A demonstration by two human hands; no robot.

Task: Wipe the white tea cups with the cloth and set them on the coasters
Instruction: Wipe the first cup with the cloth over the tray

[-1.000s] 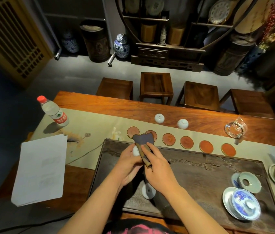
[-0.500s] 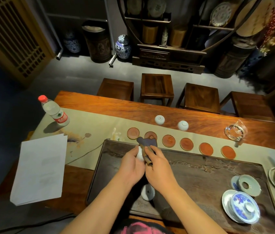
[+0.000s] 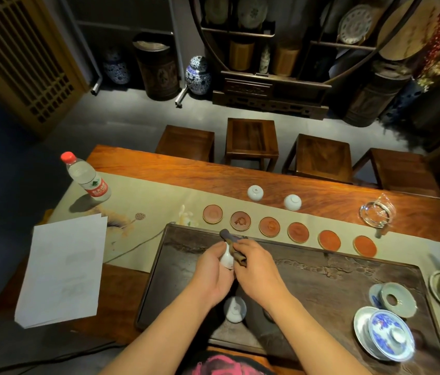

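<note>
Left hand (image 3: pixel 213 269) grips cup (image 3: pixel 227 259); right hand (image 3: pixel 256 269) grips cloth (image 3: pixel 236 247); 6 coasters (image 3: pixel 270 226) bare.

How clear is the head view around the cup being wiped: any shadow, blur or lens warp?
Head view: light falls on the hands, so the white cup in the left hand reads clearly; the cloth under the right hand is dark and slightly soft; the tray below is dim; wide-angle warp bends the table edge.
</note>
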